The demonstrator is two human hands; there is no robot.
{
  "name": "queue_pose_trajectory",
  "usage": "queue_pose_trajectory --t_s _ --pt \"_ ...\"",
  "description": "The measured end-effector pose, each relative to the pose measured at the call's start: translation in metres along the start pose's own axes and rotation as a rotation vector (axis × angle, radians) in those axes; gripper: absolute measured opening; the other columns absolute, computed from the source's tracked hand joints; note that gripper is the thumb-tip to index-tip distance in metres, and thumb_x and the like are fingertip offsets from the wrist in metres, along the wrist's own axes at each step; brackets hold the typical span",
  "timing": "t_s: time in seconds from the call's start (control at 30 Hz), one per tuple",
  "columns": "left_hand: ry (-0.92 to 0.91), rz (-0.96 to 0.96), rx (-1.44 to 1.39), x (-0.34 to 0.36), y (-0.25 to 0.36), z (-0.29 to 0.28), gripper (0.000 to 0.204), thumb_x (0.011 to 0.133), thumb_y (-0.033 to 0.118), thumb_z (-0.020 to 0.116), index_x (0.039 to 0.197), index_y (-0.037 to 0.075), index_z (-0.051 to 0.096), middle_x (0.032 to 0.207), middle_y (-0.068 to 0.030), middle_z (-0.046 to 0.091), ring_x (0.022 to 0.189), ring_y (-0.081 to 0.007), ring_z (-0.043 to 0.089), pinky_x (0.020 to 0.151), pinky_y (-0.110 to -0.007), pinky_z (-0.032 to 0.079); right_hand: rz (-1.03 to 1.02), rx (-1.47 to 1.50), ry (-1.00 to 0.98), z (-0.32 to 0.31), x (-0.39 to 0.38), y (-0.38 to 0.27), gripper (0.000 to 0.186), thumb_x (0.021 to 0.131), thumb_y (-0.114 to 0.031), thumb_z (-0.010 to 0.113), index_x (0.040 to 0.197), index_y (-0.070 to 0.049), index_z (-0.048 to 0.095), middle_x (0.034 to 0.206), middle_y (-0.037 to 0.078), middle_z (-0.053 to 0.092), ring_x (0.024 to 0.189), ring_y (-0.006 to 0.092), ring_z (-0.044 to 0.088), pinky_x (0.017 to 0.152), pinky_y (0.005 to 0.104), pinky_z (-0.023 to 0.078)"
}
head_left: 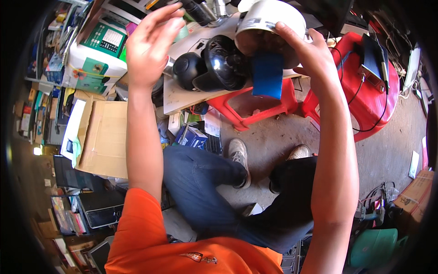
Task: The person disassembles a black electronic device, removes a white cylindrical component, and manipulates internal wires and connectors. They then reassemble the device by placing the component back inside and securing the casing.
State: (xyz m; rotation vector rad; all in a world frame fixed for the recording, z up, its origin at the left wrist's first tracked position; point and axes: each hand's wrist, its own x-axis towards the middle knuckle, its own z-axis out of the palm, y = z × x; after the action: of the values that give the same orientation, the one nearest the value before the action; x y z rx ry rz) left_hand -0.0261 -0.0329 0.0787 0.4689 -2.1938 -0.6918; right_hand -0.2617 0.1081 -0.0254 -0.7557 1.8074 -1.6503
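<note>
My right hand (315, 52) grips a white round tub (273, 18) by its side, thumb along the rim. The tub is tilted, its dark mouth facing me; what lies inside is too dark to make out. Just under that mouth a flat blue piece (268, 76) hangs past the table edge; I cannot tell whether it is joined to the tub. Raised at the left, my left hand (153, 45) has its fingers stretched and apart, holding nothing visible. Between the hands, a glossy black rounded appliance part (223, 64) rests on the small table (175, 96), beside a black knob-like piece (186, 71).
Red plastic stools (253, 119) (374, 100) stand below and right of the table; a black device with cables (375, 68) lies on the right one. An open cardboard box (105, 132) is at my left. A green plastic container (372, 246) sits lower right.
</note>
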Motion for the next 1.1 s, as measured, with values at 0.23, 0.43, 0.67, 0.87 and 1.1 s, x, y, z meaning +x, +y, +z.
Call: queue_pose_trajectory --t_s 0.23,0.43,0.67,0.87,1.1 --pt "0.131 -0.443 -0.281 -0.092 -0.088 -0.036 0.065 0.087 0.016 0.072 0.141 0.001 0.040 0.135 -0.0185 0.051 0.125 -0.0263 0.051 0.105 -0.038 0.042 -0.052 0.102 0.154 0.003 0.025 0.016 0.100 0.072 -0.057 0.077 0.138 0.010 0.043 0.118 0.023 0.061 0.103 0.0248 0.061 0.085 0.0327 0.048" --pt "-0.062 -0.295 -0.117 -0.131 -0.126 -0.014 0.126 0.060 0.020 0.094 0.152 0.006 0.008 0.147 -0.0240 0.035 0.135 -0.0348 0.041 0.113 -0.046 0.034 -0.041 -0.043 0.257 0.012 0.007 -0.003 0.052 0.085 -0.054 0.067 0.101 -0.004 0.069 0.089 0.004 0.063 0.084 0.0126 0.056 0.076 0.0284 0.046" --pt "0.110 -0.206 0.052 -0.126 -0.135 0.016 0.121 0.056 0.024 0.095 0.146 0.001 0.017 0.134 -0.0245 0.050 0.127 -0.0342 0.050 0.107 -0.042 0.041 -0.697 -0.113 0.149 0.062 -0.052 -0.055 0.036 0.093 -0.020 0.069 0.118 0.005 0.062 0.104 0.009 0.069 0.087 0.0105 0.065 0.074 0.0211 0.053" --pt "0.142 -0.230 0.037 -0.128 -0.137 0.008 0.116 0.055 0.029 0.093 0.144 0.000 0.025 0.132 -0.0263 0.051 0.124 -0.0373 0.053 0.104 -0.042 0.043 -0.842 -1.022 -0.366 0.193 -0.046 -0.093 0.068 0.079 -0.045 0.073 0.125 0.002 0.058 0.108 0.021 0.067 0.101 0.0326 0.065 0.084 0.0416 0.053" --pt "0.142 -0.200 -0.004 -0.126 -0.138 0.003 0.115 0.055 0.029 0.093 0.142 -0.003 0.025 0.131 -0.0276 0.051 0.123 -0.0395 0.053 0.103 -0.042 0.044 -0.565 -1.546 -0.617 0.240 -0.018 -0.101 0.077 0.070 -0.059 0.068 0.110 0.006 0.063 0.094 0.023 0.070 0.092 0.0340 0.070 0.083 0.0407 0.054"
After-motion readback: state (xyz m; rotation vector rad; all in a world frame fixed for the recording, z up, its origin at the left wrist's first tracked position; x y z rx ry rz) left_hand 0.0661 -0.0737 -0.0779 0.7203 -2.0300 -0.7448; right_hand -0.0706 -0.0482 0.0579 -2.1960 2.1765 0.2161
